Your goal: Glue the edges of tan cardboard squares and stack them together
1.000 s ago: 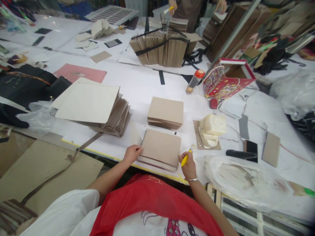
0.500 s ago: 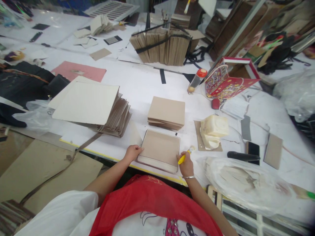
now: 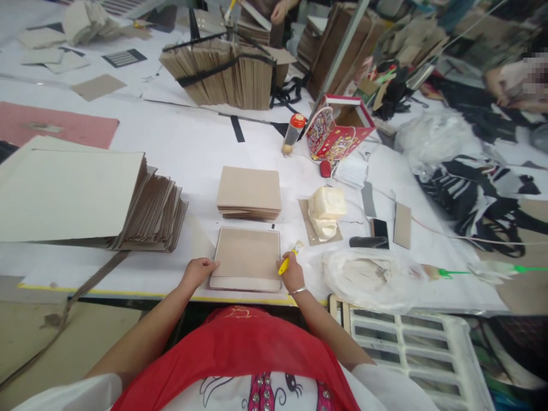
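A flat tan panel [image 3: 247, 254] with a paler strip along its near edge lies on the white table before me. My left hand [image 3: 200, 271] pinches its left edge with closed fingers. At the right edge, my right hand [image 3: 291, 273] is closed around a yellow brush [image 3: 284, 265], bristles pointing up and away, its fingertips by the panel. Just beyond the panel sits a neat stack of tan boards [image 3: 249, 191]. To the right, a cream-coloured container [image 3: 327, 208] rests on a piece of board.
A tall pile of large boards [image 3: 72, 191] stands at the left. Clear plastic wrapping [image 3: 372, 279], a phone [image 3: 379, 230] and a red patterned bag [image 3: 338, 134] are on the right. A strapped bundle [image 3: 226, 77] stands at the back. Other people's hands show farther off.
The view has turned to the right, so the table's contents sit farther left. Both hands keep their places at the panel's edges, the brush still in my right hand.
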The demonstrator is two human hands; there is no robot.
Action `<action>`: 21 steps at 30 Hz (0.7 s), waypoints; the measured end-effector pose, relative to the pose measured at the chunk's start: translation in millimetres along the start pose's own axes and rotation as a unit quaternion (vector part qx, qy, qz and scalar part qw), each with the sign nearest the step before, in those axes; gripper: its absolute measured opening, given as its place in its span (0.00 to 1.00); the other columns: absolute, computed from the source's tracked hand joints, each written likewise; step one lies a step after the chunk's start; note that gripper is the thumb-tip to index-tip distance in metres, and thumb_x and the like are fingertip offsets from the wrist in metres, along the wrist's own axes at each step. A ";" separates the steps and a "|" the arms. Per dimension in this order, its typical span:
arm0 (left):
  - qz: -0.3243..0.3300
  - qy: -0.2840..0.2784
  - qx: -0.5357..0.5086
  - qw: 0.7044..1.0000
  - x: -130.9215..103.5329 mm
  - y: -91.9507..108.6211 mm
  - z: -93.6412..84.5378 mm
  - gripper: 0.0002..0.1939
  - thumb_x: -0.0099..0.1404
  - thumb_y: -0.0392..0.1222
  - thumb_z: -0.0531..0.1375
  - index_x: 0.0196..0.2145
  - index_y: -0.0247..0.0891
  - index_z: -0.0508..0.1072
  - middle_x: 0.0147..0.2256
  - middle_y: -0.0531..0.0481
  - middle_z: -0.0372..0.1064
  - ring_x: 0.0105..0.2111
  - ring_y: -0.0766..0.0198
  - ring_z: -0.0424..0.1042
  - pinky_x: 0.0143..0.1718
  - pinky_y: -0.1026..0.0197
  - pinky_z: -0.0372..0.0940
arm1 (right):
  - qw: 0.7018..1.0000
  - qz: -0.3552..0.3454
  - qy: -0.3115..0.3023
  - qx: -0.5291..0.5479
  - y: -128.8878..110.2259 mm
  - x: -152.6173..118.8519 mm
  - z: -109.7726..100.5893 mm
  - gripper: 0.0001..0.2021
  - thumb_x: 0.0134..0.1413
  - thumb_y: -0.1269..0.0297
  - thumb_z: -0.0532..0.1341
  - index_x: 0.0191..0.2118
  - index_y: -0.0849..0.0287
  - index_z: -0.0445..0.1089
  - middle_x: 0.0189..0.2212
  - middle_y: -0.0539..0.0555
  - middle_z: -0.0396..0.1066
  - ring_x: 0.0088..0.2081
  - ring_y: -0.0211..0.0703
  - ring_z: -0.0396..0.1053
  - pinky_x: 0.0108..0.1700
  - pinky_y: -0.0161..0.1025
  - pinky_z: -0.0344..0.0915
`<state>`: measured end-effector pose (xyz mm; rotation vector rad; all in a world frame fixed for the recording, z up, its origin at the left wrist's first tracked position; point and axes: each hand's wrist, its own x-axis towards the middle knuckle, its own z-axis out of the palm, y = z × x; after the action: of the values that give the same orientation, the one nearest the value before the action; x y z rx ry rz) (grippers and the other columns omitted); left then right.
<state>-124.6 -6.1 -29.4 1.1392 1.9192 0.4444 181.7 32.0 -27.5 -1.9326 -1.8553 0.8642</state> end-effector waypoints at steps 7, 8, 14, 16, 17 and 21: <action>-0.013 -0.006 -0.020 1.000 4.2 -3.3 2.0 0.19 0.45 0.57 0.58 0.16 0.36 0.67 0.16 0.55 0.62 0.21 0.66 0.60 0.25 0.66 0.54 | 1.000 0.008 -0.002 -0.016 -1.4 0.8 -0.5 0.10 0.50 0.61 0.52 0.39 0.57 0.56 0.22 0.48 0.66 0.23 0.39 0.65 0.25 0.32 0.55; -0.015 -0.004 -0.023 1.000 4.8 -3.5 2.3 0.19 0.45 0.57 0.58 0.16 0.36 0.67 0.16 0.55 0.62 0.21 0.67 0.60 0.24 0.66 0.54 | 1.000 0.006 -0.004 -0.016 -1.4 1.3 -0.5 0.11 0.50 0.61 0.52 0.39 0.57 0.56 0.22 0.48 0.66 0.23 0.39 0.65 0.26 0.32 0.55; -0.018 -0.018 -0.038 0.999 3.9 5.8 -3.4 0.18 0.44 0.55 0.59 0.15 0.35 0.68 0.14 0.55 0.59 0.18 0.68 0.58 0.21 0.66 0.52 | 0.999 0.004 -0.006 -0.034 -0.3 3.7 0.5 0.12 0.50 0.58 0.52 0.39 0.57 0.57 0.22 0.49 0.65 0.22 0.39 0.64 0.25 0.32 0.53; -0.022 -0.020 -0.035 0.999 4.1 8.7 -6.1 0.18 0.44 0.55 0.59 0.16 0.35 0.69 0.13 0.55 0.59 0.18 0.68 0.58 0.20 0.66 0.51 | 0.999 0.002 -0.006 -0.039 0.2 5.5 1.5 0.12 0.49 0.58 0.52 0.40 0.57 0.58 0.22 0.49 0.65 0.22 0.39 0.63 0.25 0.32 0.52; -0.026 -0.017 -0.034 0.999 4.3 9.5 -7.1 0.18 0.44 0.55 0.59 0.17 0.35 0.70 0.13 0.55 0.59 0.18 0.68 0.58 0.20 0.66 0.51 | 0.999 -0.001 -0.007 -0.039 0.2 6.3 1.8 0.12 0.49 0.58 0.52 0.40 0.57 0.58 0.22 0.49 0.65 0.22 0.39 0.63 0.25 0.32 0.52; -0.040 -0.008 -0.037 0.998 5.0 8.1 -7.2 0.17 0.44 0.54 0.60 0.18 0.34 0.71 0.13 0.55 0.59 0.17 0.69 0.57 0.19 0.66 0.50 | 0.999 -0.001 -0.012 -0.042 -3.7 6.2 0.6 0.13 0.49 0.59 0.53 0.40 0.58 0.58 0.22 0.49 0.64 0.22 0.39 0.62 0.25 0.32 0.51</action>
<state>-127.1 3.2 -22.3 1.0107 1.9108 0.4565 178.2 38.4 -26.9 -1.9768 -1.9366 0.8247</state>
